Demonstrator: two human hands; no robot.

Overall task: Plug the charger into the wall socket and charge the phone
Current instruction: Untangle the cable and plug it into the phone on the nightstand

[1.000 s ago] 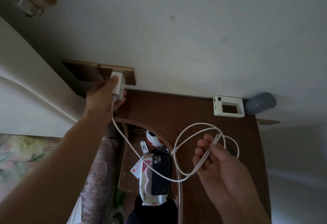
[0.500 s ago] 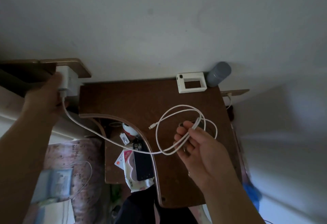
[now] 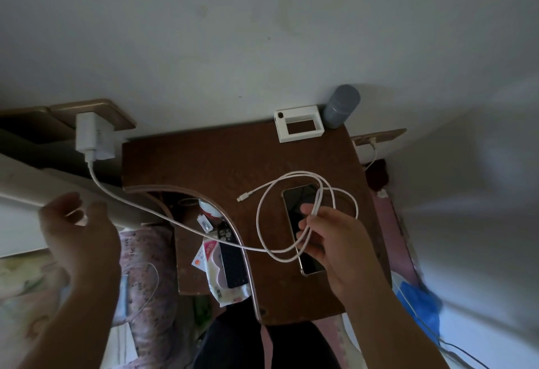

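Note:
The white charger [image 3: 94, 135] sits plugged into the gold wall socket [image 3: 96, 112] at the left. Its white cable [image 3: 163, 212] runs down and right into a coil over the brown table [image 3: 204, 161]. My right hand [image 3: 329, 237] is shut on the coiled cable, and the free plug end [image 3: 240, 198] sticks out to the left of the coil. A phone [image 3: 303, 231] lies screen-up on the table beneath that hand, partly hidden by it. My left hand [image 3: 77, 228] hangs below the charger, fingers apart, holding nothing.
A white frame-shaped device [image 3: 299, 123] and a grey cylinder [image 3: 341, 106] stand at the table's back edge by the wall. On a lower shelf lie a second dark phone [image 3: 232, 260], a wipes pack [image 3: 214, 275] and small items. A second socket [image 3: 379, 135] is on the right.
My left hand has let go of the charger and dropped down away from it. The view shifted, and the phone under my right hand has come into sight.

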